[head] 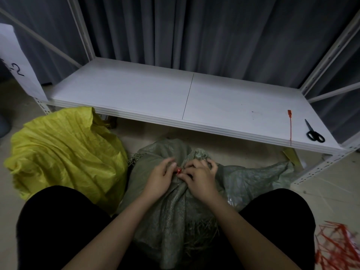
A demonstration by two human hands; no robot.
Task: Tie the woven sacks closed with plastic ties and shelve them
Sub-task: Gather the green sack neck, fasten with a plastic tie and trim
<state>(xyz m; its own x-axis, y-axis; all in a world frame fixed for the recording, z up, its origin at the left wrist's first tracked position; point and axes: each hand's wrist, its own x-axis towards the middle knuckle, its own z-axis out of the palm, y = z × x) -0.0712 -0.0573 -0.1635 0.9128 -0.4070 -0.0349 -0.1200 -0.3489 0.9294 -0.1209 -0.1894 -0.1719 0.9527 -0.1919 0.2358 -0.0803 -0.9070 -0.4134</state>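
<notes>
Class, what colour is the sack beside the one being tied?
Yellow sack, clearest in the head view.

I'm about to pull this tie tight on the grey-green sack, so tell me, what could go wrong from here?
1. The left hand and right hand pinch the small red plastic tie close together at the gathered neck of the grey-green woven sack; the bunched fabric may slip out before it locks.
2. Frayed strands at the sack's mouth might snag in the tie.
3. The black-handled scissors lie near the white shelf corner and could be knocked off when shelving.
</notes>
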